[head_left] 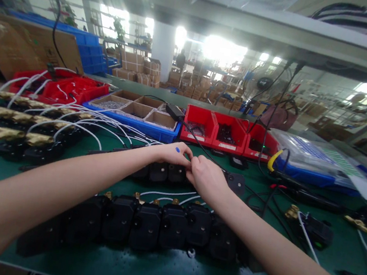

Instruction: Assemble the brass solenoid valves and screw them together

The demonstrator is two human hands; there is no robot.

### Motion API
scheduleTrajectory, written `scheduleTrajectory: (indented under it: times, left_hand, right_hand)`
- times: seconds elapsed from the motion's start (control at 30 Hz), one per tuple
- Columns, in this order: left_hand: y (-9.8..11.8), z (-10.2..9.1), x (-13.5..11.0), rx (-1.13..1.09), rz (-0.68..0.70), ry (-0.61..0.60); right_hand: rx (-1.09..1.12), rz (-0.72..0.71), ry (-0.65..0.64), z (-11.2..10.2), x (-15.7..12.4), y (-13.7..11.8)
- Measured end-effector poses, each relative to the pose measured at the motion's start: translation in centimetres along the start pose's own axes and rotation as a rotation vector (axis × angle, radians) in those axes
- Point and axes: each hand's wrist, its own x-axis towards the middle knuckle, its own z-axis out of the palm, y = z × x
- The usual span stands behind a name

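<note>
My left hand (172, 153) and my right hand (207, 178) meet at the middle of the green bench, fingers curled and touching each other above a far row of black units (164, 171). What they pinch is hidden between the fingers. A blue dot marks the back of my left hand. A near row of several black box-shaped units (146, 224) with brass fittings and white wires lies below my forearms.
Brass-tipped black units with white cables (30, 124) pile at the left. A blue tray with cardboard compartments (135, 114) and red bins (225, 134) stand behind. A black unit with a brass fitting (314, 228) and cables lie at the right. A shelf (255, 24) hangs overhead.
</note>
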Motion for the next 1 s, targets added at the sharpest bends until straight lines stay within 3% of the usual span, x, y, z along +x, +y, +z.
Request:
scheduleTrajectory:
  times: [0.33,0.63,0.77,0.9,1.0]
  left_hand:
    - [0.2,-0.4,-0.3,-0.027,-0.015,-0.004]
    - [0.4,-0.3,-0.2,0.000,-0.018,0.002]
    - [0.3,-0.3,-0.2,0.034,0.018,-0.017]
    - [0.1,-0.4,-0.3,0.054,0.049,-0.043]
    - [-0.1,-0.5,-0.4,0.063,0.055,-0.049]
  right_hand:
    - [0.023,-0.096,-0.041,-0.8,-0.4,0.6]
    - [0.098,0.008,-0.096,0.2,0.5,0.6]
    - [0.156,-0.014,-0.100,-0.2,0.3,1.3]
    - [0.231,0.003,-0.008,-2.4,-1.6,2.1]
    - [0.271,0.050,0.081,-3.7,-5.1,2.1]
